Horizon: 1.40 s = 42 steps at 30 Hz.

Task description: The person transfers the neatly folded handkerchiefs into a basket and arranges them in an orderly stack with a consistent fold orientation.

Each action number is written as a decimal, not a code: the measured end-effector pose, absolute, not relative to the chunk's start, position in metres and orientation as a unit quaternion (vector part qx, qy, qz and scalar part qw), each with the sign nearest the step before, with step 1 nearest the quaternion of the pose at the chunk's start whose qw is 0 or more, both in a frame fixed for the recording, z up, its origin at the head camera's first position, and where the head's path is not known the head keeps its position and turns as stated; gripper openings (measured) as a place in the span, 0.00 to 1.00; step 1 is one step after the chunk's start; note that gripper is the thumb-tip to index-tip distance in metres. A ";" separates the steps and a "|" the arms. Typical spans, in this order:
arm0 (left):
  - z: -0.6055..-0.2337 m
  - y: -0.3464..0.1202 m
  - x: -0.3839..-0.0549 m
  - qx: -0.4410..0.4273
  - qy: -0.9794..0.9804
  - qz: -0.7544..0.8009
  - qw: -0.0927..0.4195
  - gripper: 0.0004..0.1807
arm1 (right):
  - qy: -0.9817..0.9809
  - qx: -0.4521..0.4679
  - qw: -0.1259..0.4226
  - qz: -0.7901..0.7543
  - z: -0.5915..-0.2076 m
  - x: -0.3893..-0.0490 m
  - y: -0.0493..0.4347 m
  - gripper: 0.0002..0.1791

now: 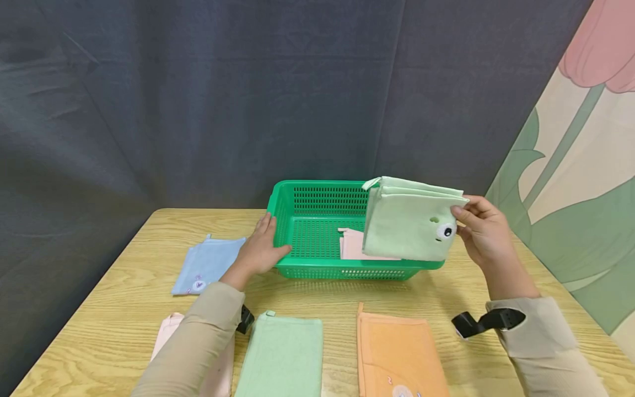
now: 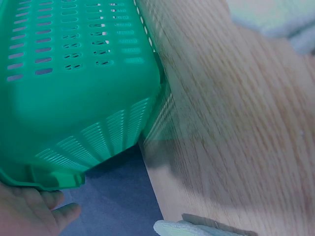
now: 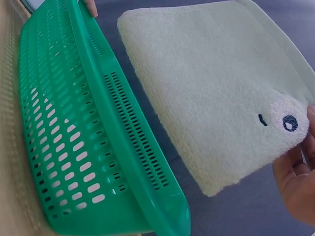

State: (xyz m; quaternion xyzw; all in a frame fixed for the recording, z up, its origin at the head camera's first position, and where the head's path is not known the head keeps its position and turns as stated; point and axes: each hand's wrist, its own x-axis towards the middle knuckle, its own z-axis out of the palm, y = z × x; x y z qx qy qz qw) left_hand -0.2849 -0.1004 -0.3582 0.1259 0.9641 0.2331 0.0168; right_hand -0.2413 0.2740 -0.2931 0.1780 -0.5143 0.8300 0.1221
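Note:
A folded pale green towel [image 1: 404, 223] with an embroidered eye hangs over the right part of a green plastic basket [image 1: 322, 270]. My right hand [image 1: 483, 231] pinches its right edge between thumb and fingers. In the right wrist view the towel [image 3: 211, 93] is raised beside the basket's rim, apart from it. My left hand [image 1: 260, 248] rests with extended fingers on the basket's left rim; in the left wrist view its fingers [image 2: 59, 214] touch the rim. A folded pink towel [image 1: 354, 245] lies inside the basket, partly hidden by the green one.
A blue towel [image 1: 208, 264] lies left of the basket. Nearer on the wooden table [image 1: 337, 342] are a green towel [image 1: 285, 353], an orange towel [image 1: 402, 353] and a pink towel [image 1: 166, 331] partly under my left forearm. A dark curtain [image 1: 248, 99] hangs behind.

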 end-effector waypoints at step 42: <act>-0.360 -0.100 -0.285 0.131 0.962 0.239 0.013 0.43 | -0.635 0.063 0.087 0.765 -0.329 -0.274 0.252 0.12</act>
